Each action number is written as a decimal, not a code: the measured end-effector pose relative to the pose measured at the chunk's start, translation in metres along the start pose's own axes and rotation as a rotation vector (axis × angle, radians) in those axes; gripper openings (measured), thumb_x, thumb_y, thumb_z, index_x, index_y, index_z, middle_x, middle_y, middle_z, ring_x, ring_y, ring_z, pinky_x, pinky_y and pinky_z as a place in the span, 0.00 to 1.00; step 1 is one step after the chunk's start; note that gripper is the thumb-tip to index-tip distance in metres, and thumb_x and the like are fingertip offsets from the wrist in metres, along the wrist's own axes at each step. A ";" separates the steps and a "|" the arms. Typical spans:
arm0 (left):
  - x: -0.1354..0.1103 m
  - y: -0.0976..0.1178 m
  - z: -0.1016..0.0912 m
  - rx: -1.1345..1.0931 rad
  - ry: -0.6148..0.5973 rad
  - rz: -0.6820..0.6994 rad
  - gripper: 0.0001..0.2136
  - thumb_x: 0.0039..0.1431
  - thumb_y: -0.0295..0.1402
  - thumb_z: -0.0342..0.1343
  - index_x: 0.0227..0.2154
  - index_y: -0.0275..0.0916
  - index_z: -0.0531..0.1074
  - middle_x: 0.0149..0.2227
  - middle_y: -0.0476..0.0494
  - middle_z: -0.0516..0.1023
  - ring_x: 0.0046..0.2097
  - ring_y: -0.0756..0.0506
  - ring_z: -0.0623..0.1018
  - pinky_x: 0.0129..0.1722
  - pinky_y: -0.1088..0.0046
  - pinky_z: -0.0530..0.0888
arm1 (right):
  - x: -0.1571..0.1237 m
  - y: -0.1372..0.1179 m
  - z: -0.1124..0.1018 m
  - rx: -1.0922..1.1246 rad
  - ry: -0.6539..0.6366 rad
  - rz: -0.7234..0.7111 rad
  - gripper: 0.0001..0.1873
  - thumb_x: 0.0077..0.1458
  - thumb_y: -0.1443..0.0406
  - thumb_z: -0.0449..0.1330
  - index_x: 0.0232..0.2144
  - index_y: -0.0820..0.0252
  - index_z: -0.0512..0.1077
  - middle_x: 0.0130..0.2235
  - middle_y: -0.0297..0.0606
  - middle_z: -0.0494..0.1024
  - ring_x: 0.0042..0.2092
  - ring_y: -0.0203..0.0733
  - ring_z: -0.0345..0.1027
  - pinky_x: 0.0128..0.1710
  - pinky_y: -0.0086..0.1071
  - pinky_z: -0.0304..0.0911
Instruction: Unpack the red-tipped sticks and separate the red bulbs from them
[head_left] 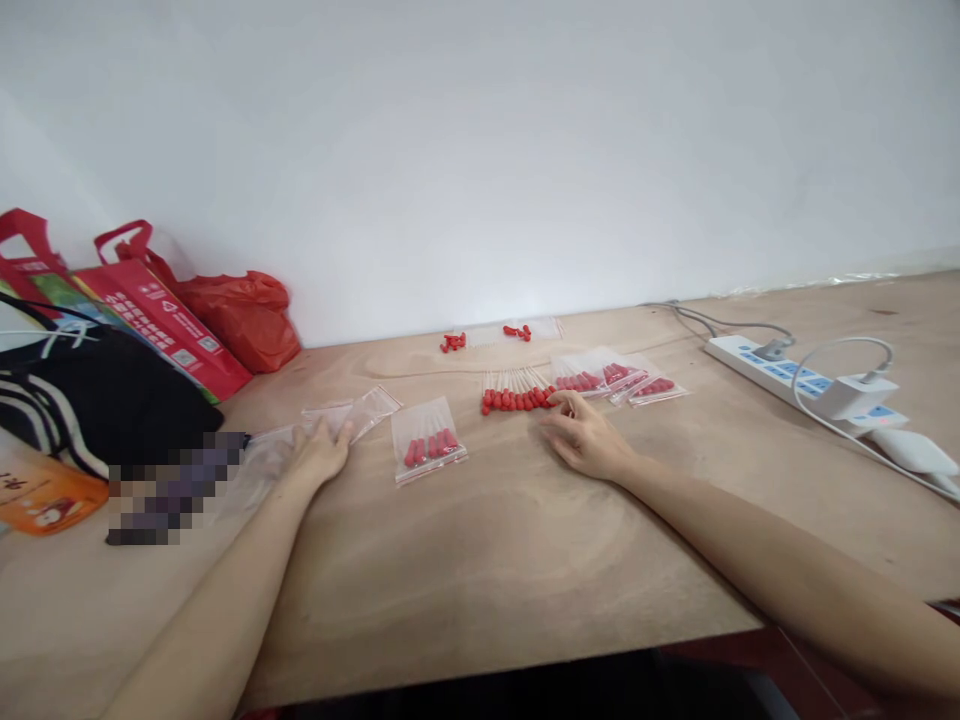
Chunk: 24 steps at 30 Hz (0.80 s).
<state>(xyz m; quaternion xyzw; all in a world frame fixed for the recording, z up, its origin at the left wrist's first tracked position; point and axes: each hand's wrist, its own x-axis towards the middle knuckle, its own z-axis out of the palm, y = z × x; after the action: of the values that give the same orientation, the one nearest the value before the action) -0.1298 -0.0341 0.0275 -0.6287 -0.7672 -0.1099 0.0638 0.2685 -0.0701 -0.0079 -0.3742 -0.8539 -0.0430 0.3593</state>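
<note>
My left hand lies flat, fingers spread, on a pile of empty clear zip bags at the left of the wooden table. Beside it lies a filled clear bag holding several red-tipped white sticks. My right hand rests on the table with fingers curled, its fingertips at the right end of a loose row of red-tipped sticks. Just beyond that hand lie more filled bags. Whether the right fingers pinch a stick is hidden.
Red shopping bags and a black-and-white bag stand at the left against the wall. A white power strip with cables and a plugged adapter lies at the right. Two small heaps of red pieces lie near the wall.
</note>
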 end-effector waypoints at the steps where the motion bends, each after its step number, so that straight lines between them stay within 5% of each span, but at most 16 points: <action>1: 0.001 -0.001 0.002 0.019 -0.043 -0.075 0.30 0.56 0.49 0.35 0.49 0.29 0.63 0.51 0.21 0.62 0.53 0.23 0.60 0.43 0.39 0.57 | 0.000 0.000 0.000 0.001 -0.002 -0.001 0.12 0.50 0.69 0.52 0.38 0.60 0.69 0.46 0.46 0.61 0.37 0.39 0.61 0.38 0.37 0.64; 4: 0.004 0.007 0.009 0.017 -0.122 -0.142 0.31 0.55 0.51 0.34 0.54 0.32 0.58 0.55 0.22 0.58 0.55 0.24 0.59 0.45 0.41 0.58 | 0.000 0.000 0.000 0.000 -0.005 -0.003 0.12 0.50 0.69 0.52 0.38 0.60 0.69 0.46 0.46 0.61 0.37 0.38 0.62 0.38 0.37 0.64; 13: 0.015 0.033 0.016 -0.203 0.061 0.200 0.24 0.56 0.40 0.40 0.52 0.29 0.60 0.54 0.34 0.64 0.55 0.40 0.63 0.54 0.64 0.61 | 0.000 -0.002 -0.002 0.022 -0.023 0.016 0.11 0.50 0.69 0.52 0.37 0.60 0.68 0.46 0.45 0.61 0.35 0.37 0.62 0.37 0.36 0.64; 15: 0.007 0.034 0.010 -0.252 0.091 0.388 0.24 0.55 0.41 0.42 0.52 0.32 0.60 0.54 0.37 0.63 0.56 0.42 0.62 0.55 0.65 0.59 | 0.000 -0.002 -0.002 0.027 -0.029 0.024 0.11 0.50 0.69 0.52 0.37 0.60 0.68 0.46 0.45 0.61 0.36 0.37 0.62 0.37 0.36 0.64; 19: -0.011 0.034 -0.001 -0.285 -0.106 0.877 0.25 0.52 0.37 0.47 0.55 0.39 0.56 0.60 0.42 0.53 0.60 0.41 0.54 0.58 0.61 0.54 | 0.000 -0.003 -0.003 0.034 -0.040 0.027 0.10 0.51 0.69 0.52 0.37 0.60 0.68 0.47 0.46 0.61 0.36 0.38 0.62 0.37 0.36 0.63; 24: -0.025 0.049 -0.003 -0.245 -0.298 0.921 0.25 0.54 0.38 0.46 0.56 0.42 0.55 0.60 0.41 0.52 0.60 0.39 0.54 0.57 0.56 0.53 | 0.000 -0.003 -0.004 0.037 -0.067 0.026 0.11 0.51 0.69 0.52 0.38 0.60 0.69 0.47 0.46 0.61 0.36 0.38 0.61 0.37 0.36 0.63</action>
<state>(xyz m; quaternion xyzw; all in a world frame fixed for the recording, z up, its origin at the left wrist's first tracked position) -0.0769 -0.0495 0.0290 -0.9140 -0.3921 -0.0688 -0.0790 0.2688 -0.0736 -0.0040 -0.3799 -0.8610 -0.0099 0.3379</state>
